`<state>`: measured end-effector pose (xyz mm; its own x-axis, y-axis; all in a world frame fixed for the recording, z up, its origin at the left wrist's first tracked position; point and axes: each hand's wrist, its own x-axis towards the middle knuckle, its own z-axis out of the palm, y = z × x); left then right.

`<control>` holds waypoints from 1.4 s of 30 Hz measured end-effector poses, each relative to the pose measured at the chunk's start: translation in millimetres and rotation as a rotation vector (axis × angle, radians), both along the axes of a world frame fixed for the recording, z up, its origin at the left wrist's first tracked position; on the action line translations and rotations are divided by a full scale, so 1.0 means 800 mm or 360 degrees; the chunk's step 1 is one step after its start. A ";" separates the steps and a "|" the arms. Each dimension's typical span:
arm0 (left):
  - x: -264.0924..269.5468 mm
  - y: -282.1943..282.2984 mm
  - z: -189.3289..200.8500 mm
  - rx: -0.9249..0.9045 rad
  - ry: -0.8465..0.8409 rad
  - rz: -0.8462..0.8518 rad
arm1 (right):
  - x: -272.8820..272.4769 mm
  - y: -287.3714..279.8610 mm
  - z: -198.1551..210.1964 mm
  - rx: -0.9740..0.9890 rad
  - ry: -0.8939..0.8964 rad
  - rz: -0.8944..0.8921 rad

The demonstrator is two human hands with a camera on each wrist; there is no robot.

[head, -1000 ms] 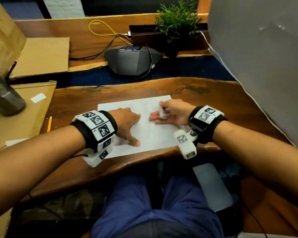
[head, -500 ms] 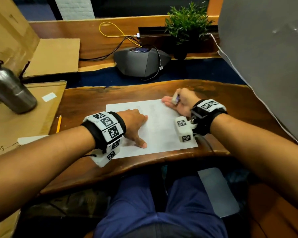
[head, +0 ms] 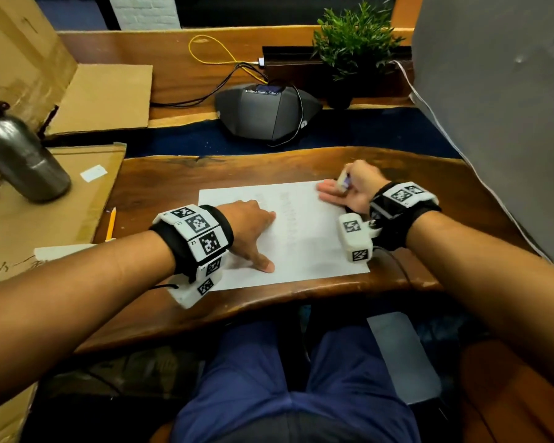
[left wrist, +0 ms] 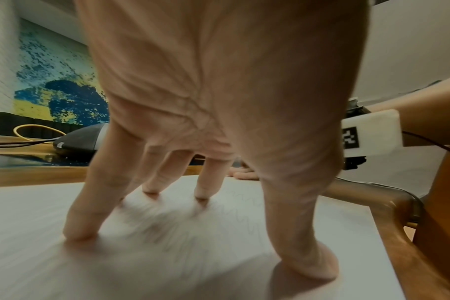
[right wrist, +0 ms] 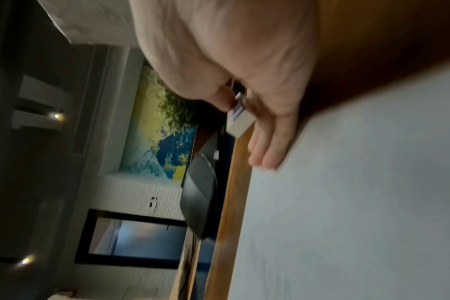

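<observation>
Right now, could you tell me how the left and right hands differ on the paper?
The left hand holds nothing; the right hand pinches a white eraser. The left hand's fingers are spread, tips pressing the paper's left half; the right hand sits at the far right corner. Both touch the paper.

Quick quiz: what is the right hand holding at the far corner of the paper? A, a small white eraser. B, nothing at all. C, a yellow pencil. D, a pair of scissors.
A: the right hand pinches a white eraser at the far right corner of the paper, while the yellow pencil lies untouched on the desk to the left of the sheet.
</observation>
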<state>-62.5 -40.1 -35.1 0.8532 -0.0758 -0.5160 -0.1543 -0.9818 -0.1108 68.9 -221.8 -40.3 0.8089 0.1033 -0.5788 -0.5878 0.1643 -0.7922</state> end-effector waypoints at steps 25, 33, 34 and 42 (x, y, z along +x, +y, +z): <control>0.037 -0.030 0.015 -0.0021 -0.0092 -0.0136 | -0.020 -0.006 0.003 -0.0864 -0.0484 0.0847; 0.061 -0.023 -0.001 -0.0286 -0.0326 -0.0128 | 0.008 -0.010 -0.002 -0.1787 -0.1276 0.1256; 0.065 -0.020 -0.004 -0.0327 -0.0276 -0.0116 | 0.008 -0.008 -0.003 -0.1814 -0.1333 0.1265; 0.082 -0.015 -0.013 -0.0083 -0.0077 -0.0318 | 0.013 -0.002 -0.008 -0.1900 -0.1708 0.1445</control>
